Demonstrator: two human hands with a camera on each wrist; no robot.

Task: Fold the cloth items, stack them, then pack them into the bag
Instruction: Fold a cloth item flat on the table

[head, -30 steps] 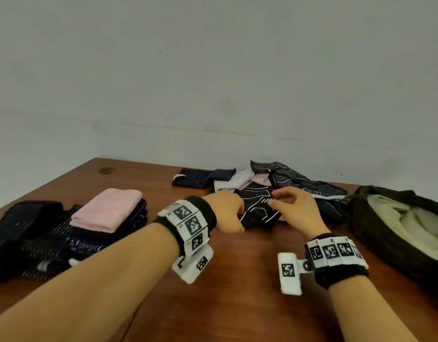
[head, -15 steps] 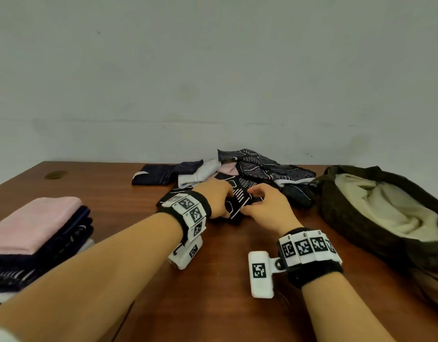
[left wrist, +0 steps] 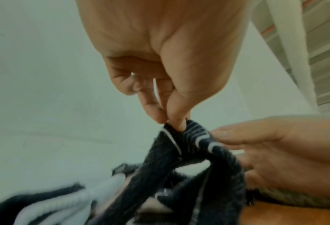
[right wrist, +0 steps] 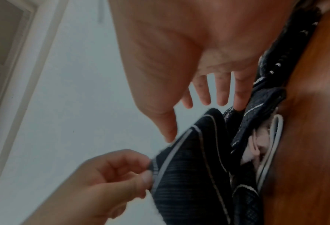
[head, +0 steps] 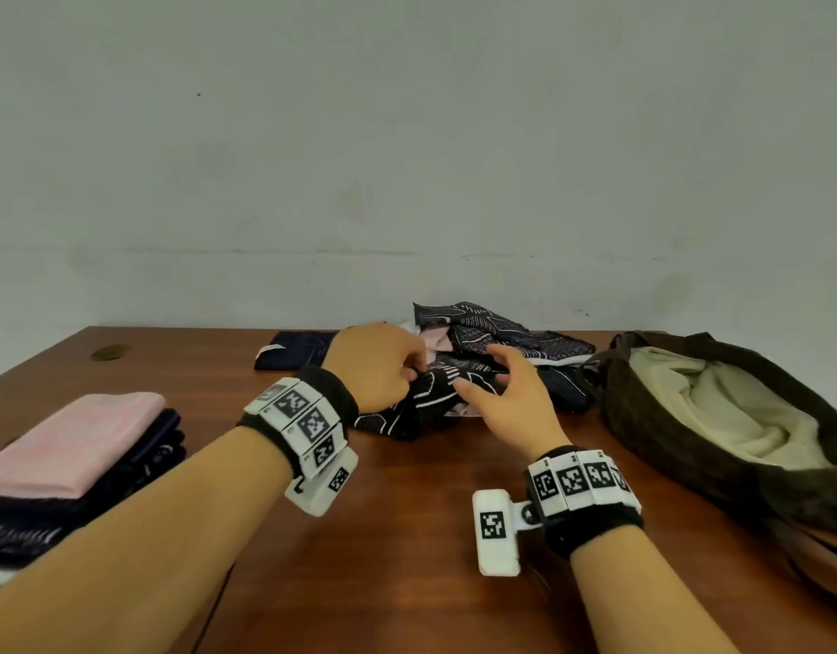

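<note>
A black cloth with white lines lies at the near edge of a loose pile of cloths at the table's back. My left hand pinches its raised edge between thumb and forefinger. My right hand hovers just right of that pinch with straight, spread fingers; its thumb tip touches the cloth's edge. A stack of folded cloths with a pink one on top sits at the left. The brown bag with a cream lining lies wide at the right.
A dark navy cloth lies flat left of the pile. A small round brown disc sits near the table's far left corner. Bare wooden tabletop stretches between my forearms. A pale wall stands right behind the table.
My right hand has let go of the black cloth and spread its fingers. The left hand keeps its pinch and has lifted the edge slightly. The head view has shifted.
</note>
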